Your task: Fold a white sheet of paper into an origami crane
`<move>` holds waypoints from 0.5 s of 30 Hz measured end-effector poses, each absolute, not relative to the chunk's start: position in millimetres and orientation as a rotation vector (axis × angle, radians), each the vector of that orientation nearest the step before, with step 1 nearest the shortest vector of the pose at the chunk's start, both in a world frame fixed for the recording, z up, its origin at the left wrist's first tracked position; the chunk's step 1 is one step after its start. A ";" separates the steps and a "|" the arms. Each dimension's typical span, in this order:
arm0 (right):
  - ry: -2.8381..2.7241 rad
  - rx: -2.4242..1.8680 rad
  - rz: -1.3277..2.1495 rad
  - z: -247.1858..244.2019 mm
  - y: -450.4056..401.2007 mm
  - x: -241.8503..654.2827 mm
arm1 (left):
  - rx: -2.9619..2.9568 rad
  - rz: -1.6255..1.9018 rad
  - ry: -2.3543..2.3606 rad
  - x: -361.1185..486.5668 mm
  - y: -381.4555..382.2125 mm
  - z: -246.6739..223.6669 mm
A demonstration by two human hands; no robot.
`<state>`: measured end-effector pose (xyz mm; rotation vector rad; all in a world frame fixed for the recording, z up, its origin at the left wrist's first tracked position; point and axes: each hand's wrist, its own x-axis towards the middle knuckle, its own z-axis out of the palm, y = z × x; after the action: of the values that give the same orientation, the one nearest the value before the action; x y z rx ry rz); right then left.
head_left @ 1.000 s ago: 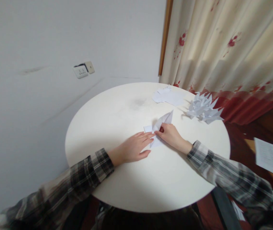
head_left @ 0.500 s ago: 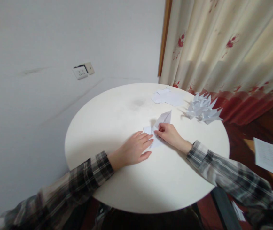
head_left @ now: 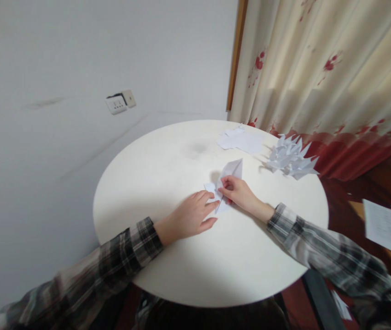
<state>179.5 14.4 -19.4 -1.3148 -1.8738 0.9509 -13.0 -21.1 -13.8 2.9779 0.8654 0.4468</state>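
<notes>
A partly folded sheet of white paper (head_left: pixel 234 168) lies near the middle of the round white table, one flap raised off the tabletop. My left hand (head_left: pixel 192 214) rests palm down at its left side, fingers stretched out, with the fingertips on the paper's lower left part. My right hand (head_left: pixel 240 192) pinches the raised flap between thumb and fingers. Part of the paper is hidden under both hands.
Several spiky folded white paper pieces (head_left: pixel 290 156) are heaped at the table's right rim. Flat paper sheets (head_left: pixel 247 139) lie at the back. Written sheets (head_left: pixel 389 229) are off to the right, below the round table (head_left: pixel 140 183). A wall and curtain stand behind.
My right hand has shifted slightly left, drawing the raised flap leftward over the paper. The left hand stays almost in place, its fingers moved a little.
</notes>
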 end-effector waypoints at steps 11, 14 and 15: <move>-1.731 -1.203 1.090 -28.2 14.8 178.9 | 2.981 0.431 0.860 -12.6 -20.1 -13.4; -1.776 -1.172 1.012 -24.9 12.7 179.8 | 2.980 0.494 0.825 -12.7 -19.2 -15.2; -1.810 -1.187 0.970 -23.2 12.2 180.2 | 2.982 0.509 0.813 -12.8 -18.8 -16.1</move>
<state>180.2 12.2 -23.2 -1.1867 -1.8103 0.9701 -12.8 -18.8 -16.1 2.9816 0.8127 0.5091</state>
